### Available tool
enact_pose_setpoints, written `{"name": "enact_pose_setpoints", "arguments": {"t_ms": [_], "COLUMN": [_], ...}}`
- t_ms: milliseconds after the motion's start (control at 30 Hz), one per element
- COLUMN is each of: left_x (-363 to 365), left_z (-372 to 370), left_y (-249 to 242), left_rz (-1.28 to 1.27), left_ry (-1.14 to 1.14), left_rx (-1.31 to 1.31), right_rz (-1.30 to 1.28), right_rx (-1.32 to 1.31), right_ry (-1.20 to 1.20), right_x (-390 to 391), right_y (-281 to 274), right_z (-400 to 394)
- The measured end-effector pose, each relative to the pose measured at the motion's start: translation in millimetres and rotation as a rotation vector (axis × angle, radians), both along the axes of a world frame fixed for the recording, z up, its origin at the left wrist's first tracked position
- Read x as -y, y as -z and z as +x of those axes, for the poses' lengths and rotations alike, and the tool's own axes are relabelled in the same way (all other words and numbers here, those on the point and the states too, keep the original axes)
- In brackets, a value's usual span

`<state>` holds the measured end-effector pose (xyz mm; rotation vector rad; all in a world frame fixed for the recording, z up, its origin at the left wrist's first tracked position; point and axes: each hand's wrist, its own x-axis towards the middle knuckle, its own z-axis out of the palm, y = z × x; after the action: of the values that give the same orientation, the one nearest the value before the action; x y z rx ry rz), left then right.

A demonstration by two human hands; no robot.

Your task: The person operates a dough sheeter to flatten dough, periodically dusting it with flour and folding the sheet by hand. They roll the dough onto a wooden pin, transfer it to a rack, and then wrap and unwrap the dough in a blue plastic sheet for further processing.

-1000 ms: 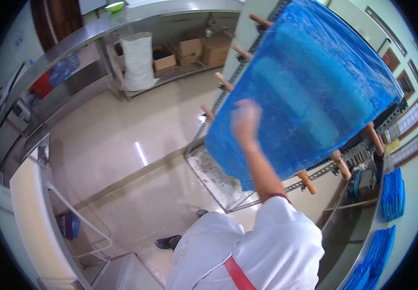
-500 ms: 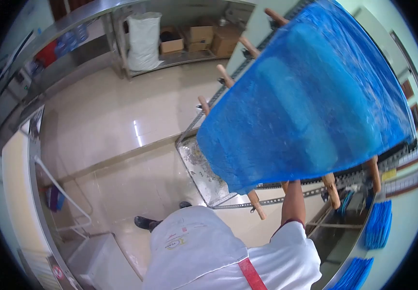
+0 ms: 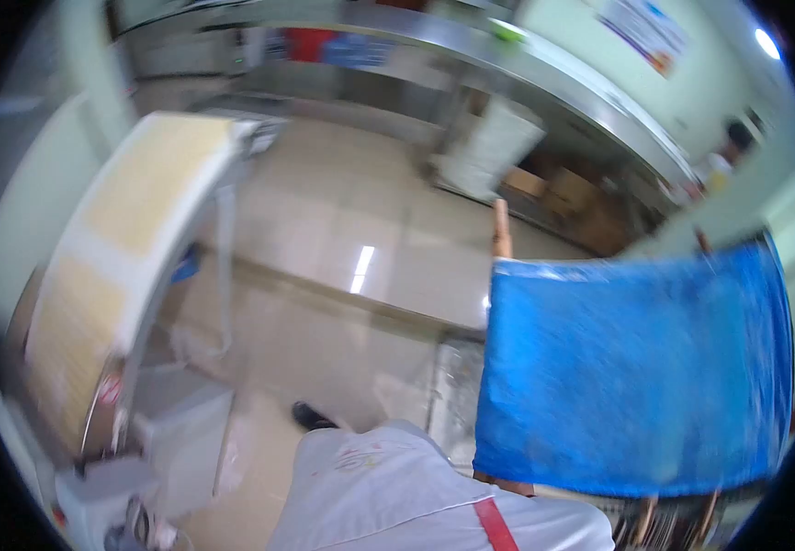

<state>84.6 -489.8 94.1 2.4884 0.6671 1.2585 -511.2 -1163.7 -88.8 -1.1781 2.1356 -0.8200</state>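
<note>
A blue plastic sheet (image 3: 636, 376) is spread over a rack on my right, its near edge hanging close to my white apron. One wooden pole (image 3: 502, 230) sticks out past the sheet's far left corner, and the ends of others (image 3: 647, 519) show below its near edge. A short stretch of my right forearm (image 3: 509, 487) shows at the sheet's lower left edge. The blue plastic hides my right hand and its fingers, so its grip cannot be seen. My left hand is out of view.
On the left stands a long table with yellowish panels (image 3: 154, 184), with a grey bin (image 3: 181, 404) beside it. Across the tiled floor, a steel counter (image 3: 581, 78) has a white sack (image 3: 489, 151) and cardboard boxes (image 3: 570, 191) beneath. Another person (image 3: 719, 165) is at the far right.
My view has turned, bringing more of the left table in. The blue sheet has gone from tilted and tapered to flatter and squarer, covering most pole ends. Less of my right forearm shows.
</note>
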Motion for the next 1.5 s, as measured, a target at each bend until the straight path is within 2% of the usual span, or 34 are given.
{"name": "enact_pose_setpoints", "arguments": {"t_ms": [67, 100, 133, 200, 267, 367, 400, 500, 567, 600, 667, 767, 900, 933, 1133, 1167, 1233, 1267, 1333, 1400, 1433, 1467, 1500], "left_x": [-24, -19, 15, 10, 34, 50, 52, 43, 37, 38, 51, 49, 40, 52, 45, 52, 85, 76, 46, 36, 103, 184, 210], "left_z": [1, 3, 8, 41, 63, 97, 101, 104, 103, 104, 108, 111, 111, 118, 108, 117, 144, 140, 124, 160, 252, 332, 378], "left_y": [-10, -23, -54, -68, -91, -89, -90, -85, -77, -77, -80, -76, -72, -77, -82, -88, -104, -106, -111, -88, -95, -102, -76], "left_rz": [-0.023, -0.041, -0.133, -0.139, -0.032, -0.082, 0.192, 0.088, 0.044, 0.045, 0.083, 0.183, 0.24, 0.188, 0.312, 0.371, 0.629, 0.475, 0.167, 0.311, 0.346, 0.123, 0.055], "left_ry": [-0.038, -0.04, -0.029, 0.174, 0.201, 0.274, 0.191, 0.166, 0.114, 0.085, -0.012, -0.221, -0.296, -0.268, -0.474, -0.372, -0.445, -0.513, -0.669, -0.523, -0.427, -0.231, 0.085], "left_rx": [0.033, 0.058, 0.14, 0.218, 0.14, 0.051, -0.074, -0.089, -0.098, -0.116, -0.183, -0.301, -0.337, -0.296, -0.42, -0.395, -0.426, -0.526, -0.715, -0.552, -0.375, -0.331, -0.334], "right_rz": [0.052, 0.089, 0.129, 0.163, 0.163, 0.063, 0.007, -0.169, -0.366, -0.339, -0.264, -0.174, -0.187, -0.185, -0.271, -0.303, -0.301, -0.288, -0.319, -0.29, -0.306, -0.327, -0.352], "right_rx": [0.18, 0.258, 0.318, 0.409, 0.457, 0.5, 0.5, 0.35, 0.348, 0.313, 0.227, 0.235, 0.026, -0.016, -0.307, -0.366, -0.364, -0.355, -0.322, -0.34, -0.32, -0.299, -0.274], "right_ry": [-0.267, -0.403, -0.547, -0.808, -1.033, -1.355, -1.442, -1.64, -1.739, -1.771, -1.839, -1.893, -1.972, -1.979, -1.945, -1.935, -2.014, -2.062, -1.99, -1.976, -1.986, -1.996, -2.006], "right_x": [42, 61, 76, 92, 106, 103, 100, 76, 56, 43, 18, 3, -3, -1, 20, 23, 31, 34, 50, 53, 47, 39, 34], "right_y": [13, 16, 14, 3, -20, -78, -100, -153, -155, -158, -164, -143, -130, -127, -133, -139, -162, -165, -141, -126, -127, -132, -134], "right_z": [106, 167, 228, 353, 470, 638, 688, 812, 880, 909, 953, 1010, 1070, 1081, 1136, 1143, 1143, 1144, 1148, 1152, 1152, 1151, 1151]}}
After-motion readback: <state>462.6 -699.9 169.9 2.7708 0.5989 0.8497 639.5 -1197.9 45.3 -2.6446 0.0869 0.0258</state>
